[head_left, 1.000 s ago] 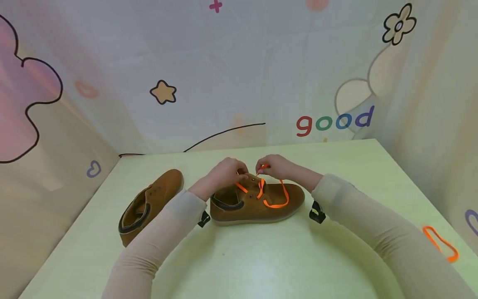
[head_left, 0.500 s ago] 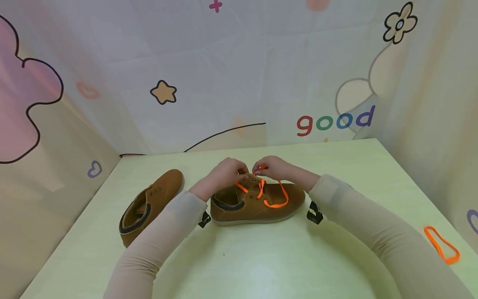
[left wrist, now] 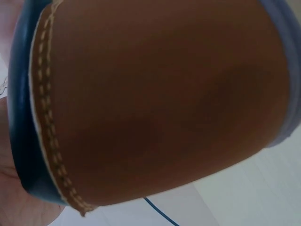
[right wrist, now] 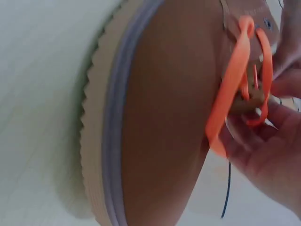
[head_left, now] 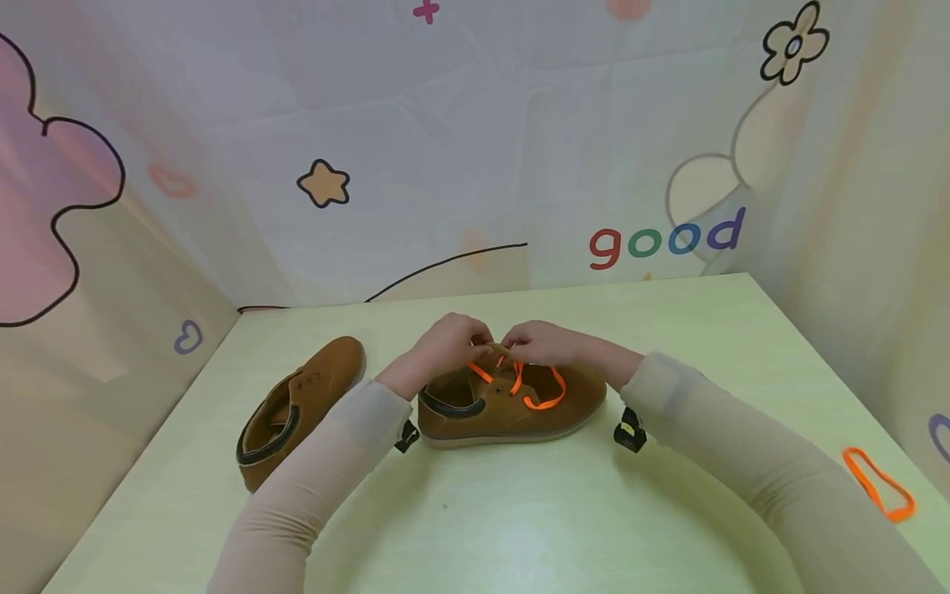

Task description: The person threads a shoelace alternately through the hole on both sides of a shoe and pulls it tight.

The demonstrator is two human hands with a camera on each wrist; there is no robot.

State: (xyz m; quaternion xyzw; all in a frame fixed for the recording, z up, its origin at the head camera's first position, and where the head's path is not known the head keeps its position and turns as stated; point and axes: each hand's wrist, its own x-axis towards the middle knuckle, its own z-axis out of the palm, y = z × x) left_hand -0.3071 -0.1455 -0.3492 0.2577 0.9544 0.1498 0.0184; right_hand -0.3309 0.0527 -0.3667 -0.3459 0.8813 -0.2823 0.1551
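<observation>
A brown lace-up shoe [head_left: 512,421] stands sideways on the table, its toe to the right. My left hand [head_left: 445,342] grips the raised upper near its eyelets, thumb toward me. On the other side of the eyelets, my right hand [head_left: 552,342] pinches at an orange shoelace [head_left: 545,404] threaded partway through them. The right wrist view has the lace [right wrist: 235,80] looping down beside the fingers of my right hand [right wrist: 277,160], which are right at the eyelet flap. The shoe's heel [left wrist: 164,94] fills most of the left wrist view, hiding the left fingertips.
A second brown shoe [head_left: 300,404], without a lace, lies at the left, partly behind my left sleeve [head_left: 319,470]. Another orange lace [head_left: 879,487] lies looped near the table's right edge. A printed curtain [head_left: 475,165] hangs behind the table.
My right hand has lowered against the eyelets; the lace end that showed above its fingers is now hidden. The lace loop over the toe has become smaller. My left hand stays in place.
</observation>
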